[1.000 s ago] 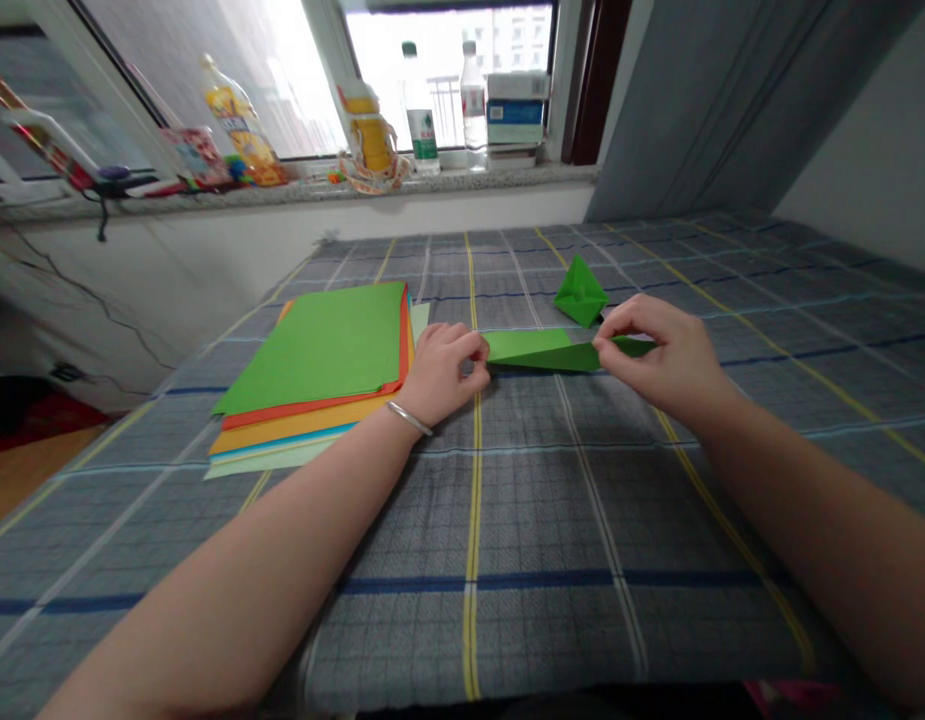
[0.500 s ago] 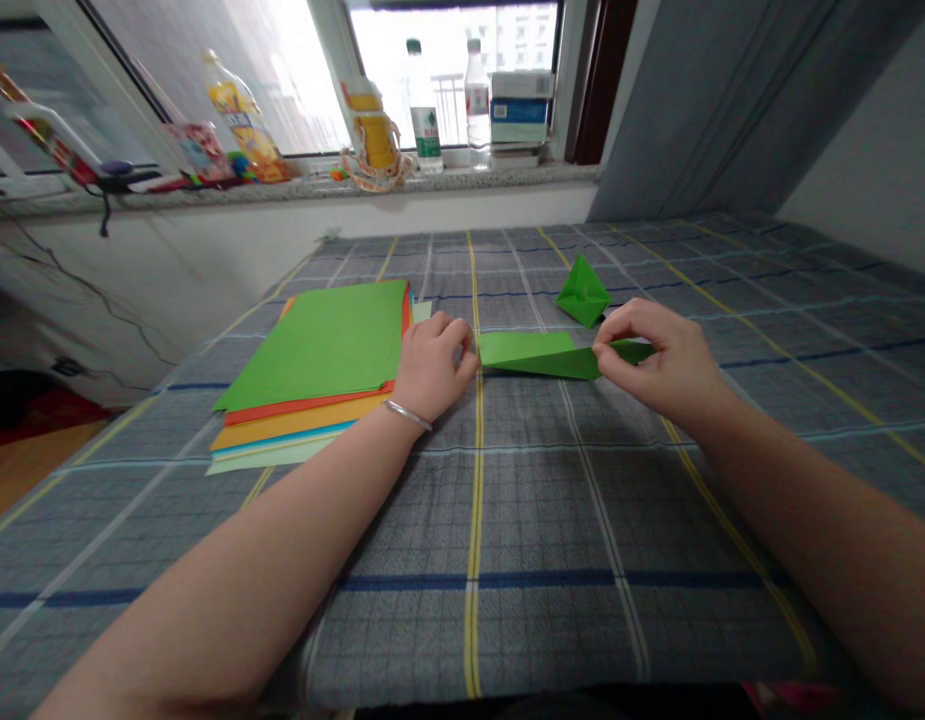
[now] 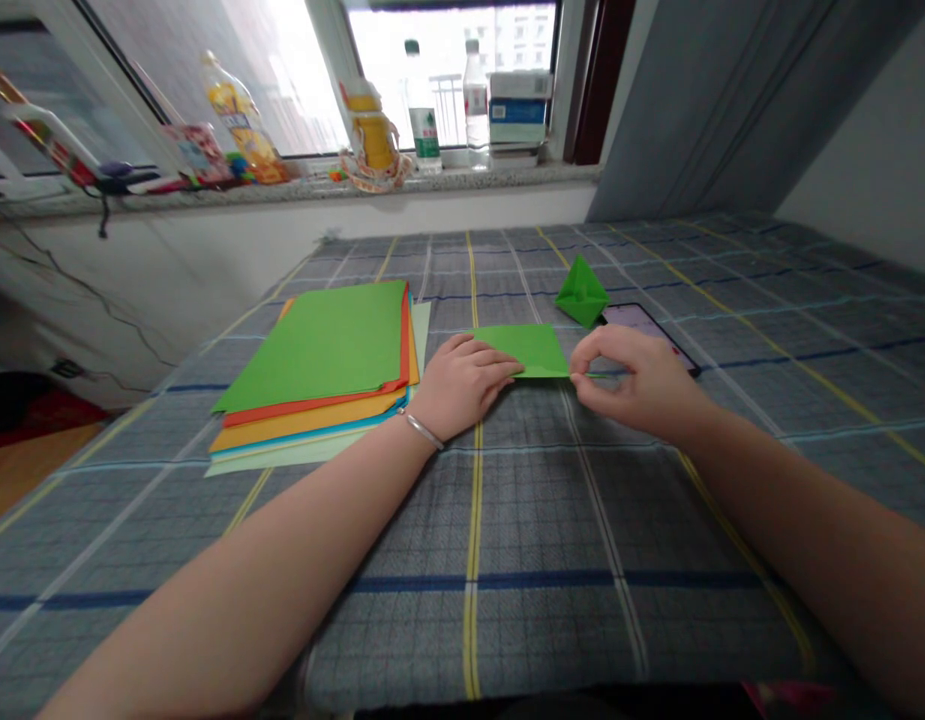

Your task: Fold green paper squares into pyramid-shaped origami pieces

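Observation:
A small green sheet of paper (image 3: 533, 348) lies on the checked cloth between my hands, its near edge running straight between them. My left hand (image 3: 469, 380), with a silver bangle at the wrist, rests flat over the sheet's left part, fingers stretched to the right. At the right end, my right hand (image 3: 627, 380) pinches the paper between thumb and forefinger. A folded green paper shape (image 3: 582, 292) stands just beyond the sheet. Partly hidden behind my right hand is a phone (image 3: 646, 325).
A stack of coloured paper (image 3: 319, 340), green on top, lies left of my left hand. The checked cloth (image 3: 537, 520) covers the surface. On the windowsill (image 3: 312, 185) stand bottles, a yellow cup (image 3: 376, 135) and stacked boxes (image 3: 518, 110). A grey curtain (image 3: 702, 110) hangs at right.
My left hand has moved right onto the sheet and its fingers have straightened. My right hand has shifted slightly left and down, uncovering more of the phone. The raised paper flap now lies flatter.

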Motion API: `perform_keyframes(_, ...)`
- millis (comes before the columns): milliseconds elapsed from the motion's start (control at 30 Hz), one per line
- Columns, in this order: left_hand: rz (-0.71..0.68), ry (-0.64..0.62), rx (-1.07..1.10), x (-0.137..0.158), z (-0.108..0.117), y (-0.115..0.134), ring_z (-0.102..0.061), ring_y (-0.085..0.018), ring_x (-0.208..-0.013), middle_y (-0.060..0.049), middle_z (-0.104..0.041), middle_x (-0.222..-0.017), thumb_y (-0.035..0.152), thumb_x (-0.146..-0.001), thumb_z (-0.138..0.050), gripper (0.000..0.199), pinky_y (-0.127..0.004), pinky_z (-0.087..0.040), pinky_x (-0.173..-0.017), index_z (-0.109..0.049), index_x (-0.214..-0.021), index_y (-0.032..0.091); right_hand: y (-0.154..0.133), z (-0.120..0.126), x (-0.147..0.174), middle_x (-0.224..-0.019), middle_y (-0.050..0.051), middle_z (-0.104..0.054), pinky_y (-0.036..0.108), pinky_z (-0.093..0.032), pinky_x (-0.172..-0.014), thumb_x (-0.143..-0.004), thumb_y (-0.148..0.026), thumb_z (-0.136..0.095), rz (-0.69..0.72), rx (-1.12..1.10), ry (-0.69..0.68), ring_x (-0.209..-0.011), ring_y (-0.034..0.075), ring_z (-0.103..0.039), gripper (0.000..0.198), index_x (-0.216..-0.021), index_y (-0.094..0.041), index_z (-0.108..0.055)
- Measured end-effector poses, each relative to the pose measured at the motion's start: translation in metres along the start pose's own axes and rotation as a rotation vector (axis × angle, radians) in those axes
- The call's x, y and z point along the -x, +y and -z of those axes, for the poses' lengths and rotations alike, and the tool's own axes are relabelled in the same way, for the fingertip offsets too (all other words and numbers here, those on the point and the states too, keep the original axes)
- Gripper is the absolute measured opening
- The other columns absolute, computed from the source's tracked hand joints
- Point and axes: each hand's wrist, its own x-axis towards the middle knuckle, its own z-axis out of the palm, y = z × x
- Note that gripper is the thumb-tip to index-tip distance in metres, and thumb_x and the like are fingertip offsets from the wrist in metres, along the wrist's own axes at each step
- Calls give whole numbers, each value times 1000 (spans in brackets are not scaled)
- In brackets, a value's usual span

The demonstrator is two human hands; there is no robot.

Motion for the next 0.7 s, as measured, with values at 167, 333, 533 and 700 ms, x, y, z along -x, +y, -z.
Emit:
perform_keyframes(167, 65, -11, -1, 3, -5, -8, -64, -22, -97, -5, -73, -109, 28, -96, -48, 27, -38, -47, -87, -69, -111, 20, 0, 10, 0, -77, 0, -64, 35, -48, -73, -75, -16, -58, -81, 62, 45, -75, 19, -61, 10, -75, -24, -54)
perform_keyframes(333, 214, -66, -7, 4, -6, -5, -67, -23, -83, -10, -73, -90, 27, -96, -44, 30, -36, -49, -78, -68, -109, 15, 8, -1, 2, -109, 8, -65, 41, -52, -82, -75, -32, -70, -168, 22, 43, -98, 25, -63, 47, -118, -23, -54)
perform_keyframes(533, 517, 152, 356, 0, -6, 1, -64, -19, -82, -5, -69, -87, 27, -96, -40, 26, -31, -49, -74, -63, -103, 19, 30, -22, 10, -143, 17, -45, 52, -50, -93, -75, -43, -71, -355, 17, -73, -123, 34, -52, 89, -150, -27, -26)
perform_keyframes(700, 662, 425, 928, -6, -17, 6, -61, -19, -108, -5, -68, -110, 32, -96, -42, 27, -34, -48, -96, -58, -114, 19, 38, -32, 15, -145, 19, -42, 54, -51, -93, -72, -48, -73, -506, -145, -77, -124, 34, -52, 108, -154, -29, -5)
